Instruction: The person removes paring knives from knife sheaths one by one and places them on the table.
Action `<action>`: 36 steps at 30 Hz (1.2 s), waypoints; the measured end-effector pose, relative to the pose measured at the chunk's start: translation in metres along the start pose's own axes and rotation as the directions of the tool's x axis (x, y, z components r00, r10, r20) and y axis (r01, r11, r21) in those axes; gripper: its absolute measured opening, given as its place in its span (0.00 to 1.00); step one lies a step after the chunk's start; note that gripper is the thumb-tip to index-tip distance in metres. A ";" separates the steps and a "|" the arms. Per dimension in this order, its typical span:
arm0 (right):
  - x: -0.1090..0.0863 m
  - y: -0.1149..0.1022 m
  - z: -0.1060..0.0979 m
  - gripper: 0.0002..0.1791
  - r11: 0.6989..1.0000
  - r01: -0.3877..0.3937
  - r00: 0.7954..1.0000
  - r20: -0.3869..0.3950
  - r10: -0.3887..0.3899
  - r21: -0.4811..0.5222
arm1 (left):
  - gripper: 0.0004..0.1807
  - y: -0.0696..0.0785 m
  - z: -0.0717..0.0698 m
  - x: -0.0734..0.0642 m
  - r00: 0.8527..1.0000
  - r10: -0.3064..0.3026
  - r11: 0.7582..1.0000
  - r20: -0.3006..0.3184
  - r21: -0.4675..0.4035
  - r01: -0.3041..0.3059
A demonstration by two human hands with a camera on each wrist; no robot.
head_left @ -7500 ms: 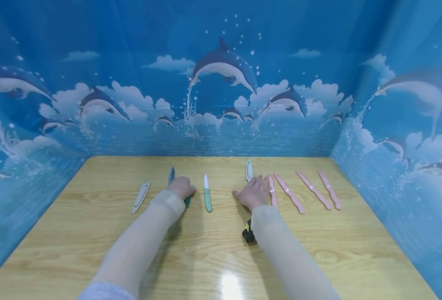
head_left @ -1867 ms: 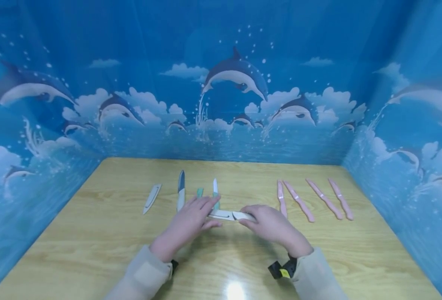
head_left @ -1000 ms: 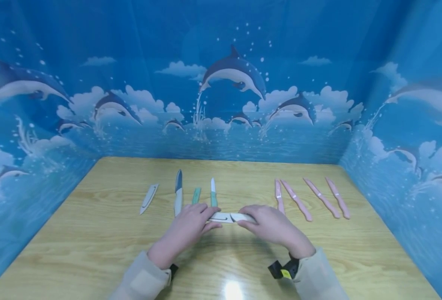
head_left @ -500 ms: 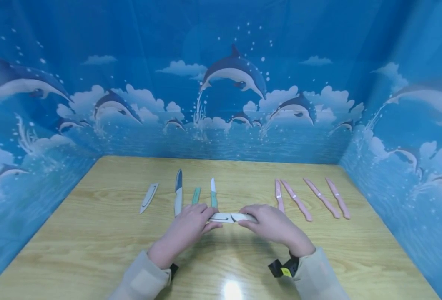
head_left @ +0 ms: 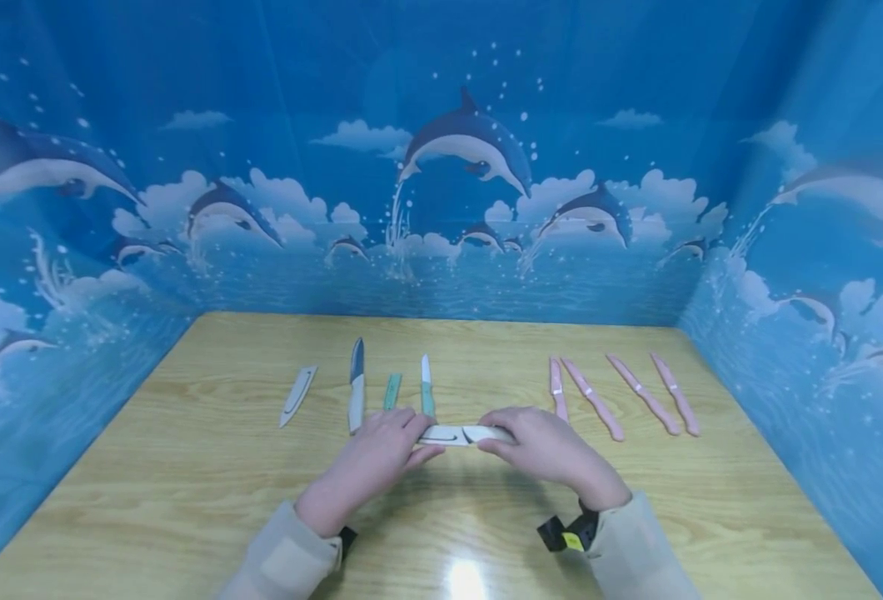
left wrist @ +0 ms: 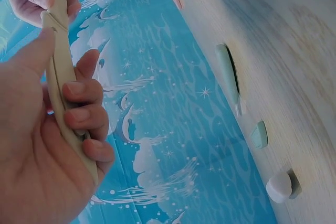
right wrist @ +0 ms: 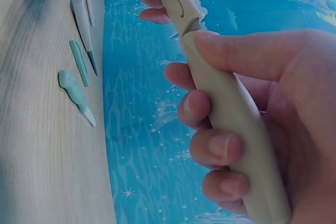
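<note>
Both hands hold a cream knife (right wrist: pixel 236 129) in its sheath, level above the table. The left hand (head_left: pixel 374 454) curls its fingers round the cream sheath (left wrist: pixel 63 72), which covers the blade. My right hand (head_left: pixel 542 446) grips the knife's handle, the thumb near where handle and sheath meet. Behind the left hand lie a larger knife (head_left: pixel 356 387) with a dark blade and white handle, a green sheath (head_left: pixel 392 392) and a small green-handled knife (head_left: pixel 426 387) with its blade bare. Farther left is a loose white sheath (head_left: pixel 298 397).
Several pink knives lie to the right, among them one pink knife (head_left: pixel 594 402) slanting toward the near side. All are on a wooden table (head_left: pixel 187 492), enclosed by a blue dolphin-print curtain (head_left: pixel 441 275).
Since the oldest frame, the cream knife left the table's back and came between both hands; the left hand left the green sheath. Over the last second the hands have barely moved.
</note>
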State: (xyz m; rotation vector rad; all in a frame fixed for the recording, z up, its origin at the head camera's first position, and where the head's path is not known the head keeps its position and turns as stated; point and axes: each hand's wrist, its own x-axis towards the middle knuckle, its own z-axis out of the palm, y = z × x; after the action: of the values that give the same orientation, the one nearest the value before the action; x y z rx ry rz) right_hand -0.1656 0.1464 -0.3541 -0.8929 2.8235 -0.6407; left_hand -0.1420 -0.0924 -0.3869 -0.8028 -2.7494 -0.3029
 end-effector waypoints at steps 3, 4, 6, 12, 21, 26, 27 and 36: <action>0.000 0.001 0.000 0.14 1.000 0.002 1.000 -0.001 -0.002 0.002 | 0.18 -0.001 0.000 0.000 1.000 0.012 1.000 -0.011 -0.003 -0.012; 0.000 0.001 0.000 0.14 1.000 0.002 1.000 -0.001 -0.002 0.004 | 0.18 -0.001 0.001 0.000 1.000 0.016 1.000 -0.015 -0.005 -0.016; 0.001 0.001 -0.001 0.14 1.000 0.003 1.000 -0.002 -0.003 0.004 | 0.18 -0.001 0.001 0.001 1.000 0.022 1.000 -0.018 -0.004 -0.022; 0.000 0.002 -0.001 0.14 1.000 0.019 1.000 -0.004 -0.019 0.008 | 0.17 -0.001 -0.001 0.000 1.000 0.007 1.000 -0.011 -0.030 -0.008; -0.001 0.003 -0.002 0.15 0.999 0.039 0.999 -0.011 -0.039 0.004 | 0.16 -0.001 -0.001 -0.001 1.000 -0.027 0.997 0.003 -0.071 0.027; -0.002 0.003 -0.002 0.15 0.999 0.037 0.999 -0.009 -0.037 0.008 | 0.17 0.000 -0.001 0.000 0.999 -0.045 0.994 0.027 -0.097 0.048; -0.002 0.003 -0.003 0.16 0.999 0.038 0.999 -0.009 -0.038 0.008 | 0.17 0.000 -0.002 0.000 0.998 -0.047 0.994 0.034 -0.098 0.050; -0.003 0.004 -0.004 0.15 0.999 0.042 0.999 -0.016 -0.042 -0.003 | 0.29 0.000 -0.004 0.000 0.996 -0.057 0.991 0.063 -0.117 0.064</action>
State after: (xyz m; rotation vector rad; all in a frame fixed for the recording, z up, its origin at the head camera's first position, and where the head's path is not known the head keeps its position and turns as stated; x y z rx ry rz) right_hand -0.1662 0.1527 -0.3525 -0.9536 2.8269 -0.6526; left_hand -0.1415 -0.0930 -0.3834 -0.7702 -2.8381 -0.4657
